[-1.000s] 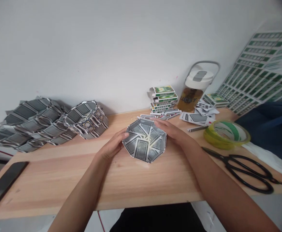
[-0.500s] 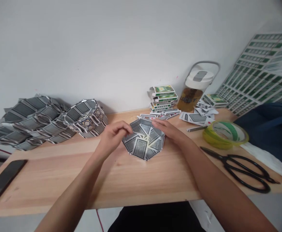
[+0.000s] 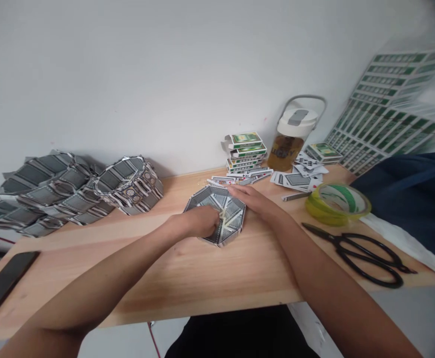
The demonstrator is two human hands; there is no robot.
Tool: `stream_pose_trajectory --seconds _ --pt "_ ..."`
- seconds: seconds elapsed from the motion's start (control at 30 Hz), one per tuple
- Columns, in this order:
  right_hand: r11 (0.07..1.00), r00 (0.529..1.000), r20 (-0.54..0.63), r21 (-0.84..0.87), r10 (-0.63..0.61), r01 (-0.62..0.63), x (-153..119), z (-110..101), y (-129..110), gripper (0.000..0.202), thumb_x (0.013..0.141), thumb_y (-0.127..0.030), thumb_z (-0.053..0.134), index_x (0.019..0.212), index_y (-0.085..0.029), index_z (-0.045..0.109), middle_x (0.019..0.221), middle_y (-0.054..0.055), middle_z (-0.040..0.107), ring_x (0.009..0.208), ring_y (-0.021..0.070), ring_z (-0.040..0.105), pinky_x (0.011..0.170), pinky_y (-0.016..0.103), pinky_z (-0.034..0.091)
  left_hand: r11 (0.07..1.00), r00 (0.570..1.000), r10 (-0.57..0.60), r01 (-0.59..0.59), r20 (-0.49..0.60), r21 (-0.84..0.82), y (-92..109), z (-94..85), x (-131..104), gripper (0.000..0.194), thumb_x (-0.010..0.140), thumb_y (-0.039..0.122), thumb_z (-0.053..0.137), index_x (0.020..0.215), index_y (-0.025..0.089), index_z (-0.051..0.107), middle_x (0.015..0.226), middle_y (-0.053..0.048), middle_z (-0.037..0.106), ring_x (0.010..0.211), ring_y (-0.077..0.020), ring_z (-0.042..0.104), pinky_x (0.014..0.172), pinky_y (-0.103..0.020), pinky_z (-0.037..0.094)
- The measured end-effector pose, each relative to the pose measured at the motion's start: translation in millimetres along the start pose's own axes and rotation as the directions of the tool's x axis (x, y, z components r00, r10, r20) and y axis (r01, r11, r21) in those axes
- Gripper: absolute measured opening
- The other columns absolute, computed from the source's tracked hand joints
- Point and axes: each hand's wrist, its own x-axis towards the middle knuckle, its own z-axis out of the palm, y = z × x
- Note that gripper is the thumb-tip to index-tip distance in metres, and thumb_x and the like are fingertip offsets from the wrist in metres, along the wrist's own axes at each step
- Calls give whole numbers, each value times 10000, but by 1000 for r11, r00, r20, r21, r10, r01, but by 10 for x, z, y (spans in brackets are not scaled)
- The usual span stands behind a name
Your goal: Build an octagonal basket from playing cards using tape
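An octagonal bowl made of grey-backed playing cards (image 3: 232, 219) sits on the wooden table, with strips of clear tape shining on its inside. My left hand (image 3: 203, 221), closed in a fist, is down inside the bowl against its bottom; the fingertips are hidden from view. At the far right rim rests my right hand (image 3: 252, 200), its fingers stretched out and touching the bowl from outside. Loose playing cards (image 3: 254, 175) lie just behind the bowl.
Card-built rings (image 3: 128, 184) stand at the left, near a phone (image 3: 6, 283). Behind are stacked card boxes (image 3: 245, 149) and a bottle (image 3: 288, 141). Yellow tape (image 3: 336, 205), black scissors (image 3: 359, 253), scattered cards (image 3: 297, 180) and a dark blue cloth (image 3: 418, 199) occupy the right.
My left hand has moved right, from the bowl's left rim down into its inside. My right hand stays at the right rim. The view has shifted slightly.
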Motion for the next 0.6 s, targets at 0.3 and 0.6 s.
stream_pose_trajectory --seconds 0.3,0.6 --pt "999 999 -19 -34 -41 41 -31 38 -18 506 849 -604 529 1162 -235 677 1178 7 682 1170 267 556 1064 431 360 999 1000 -28 27 -7 -29 -43 20 44 176 524 202 573 362 227 508 386 -44 512 378 -156 395 474 -279 357" --pt "997 995 -69 -35 -65 63 -7 44 -36 525 853 -636 489 1123 -237 697 1207 25 667 1174 254 550 1090 427 322 989 999 -10 17 46 -150 -52 -123 112 191 530 95 557 384 217 575 408 8 556 385 -138 449 459 -261 306"
